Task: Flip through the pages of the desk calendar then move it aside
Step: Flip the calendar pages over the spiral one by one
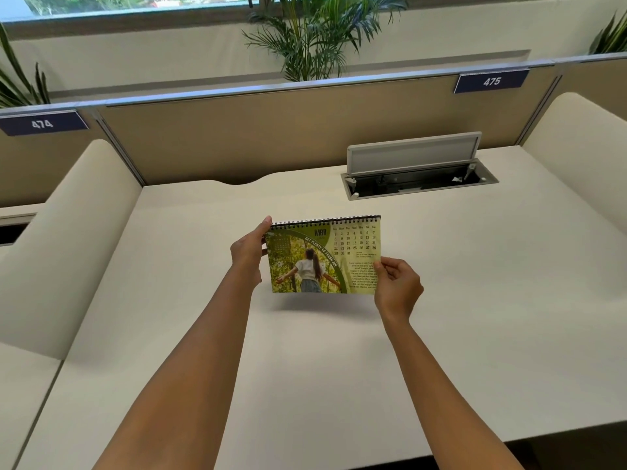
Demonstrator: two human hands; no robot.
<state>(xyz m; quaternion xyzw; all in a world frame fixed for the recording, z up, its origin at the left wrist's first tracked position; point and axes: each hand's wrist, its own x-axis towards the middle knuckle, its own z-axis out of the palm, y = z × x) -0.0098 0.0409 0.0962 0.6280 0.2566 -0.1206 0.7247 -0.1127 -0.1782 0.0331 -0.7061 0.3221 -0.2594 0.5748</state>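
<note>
Before the open cable hatch (419, 178), I clamp both left hand (249, 251) and right hand (398, 283) on the desk calendar (325, 256), seemingly light, floppy-paged, best gripped at its side edges.

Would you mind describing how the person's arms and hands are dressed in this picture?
Both forearms are bare, with no sleeves in view. The left hand and right hand wear no gloves, and no watch, bracelet or ring is visible on either.

The desk calendar (325, 256) stands mid-desk (237, 351), with the left hand (249, 249) at its left edge and the right hand (397, 286) at its lower right corner. Behind it to the right, the open cable box (417, 174) is set into the desk, with the partition (271, 130) and plant (315, 35) further behind.
</note>
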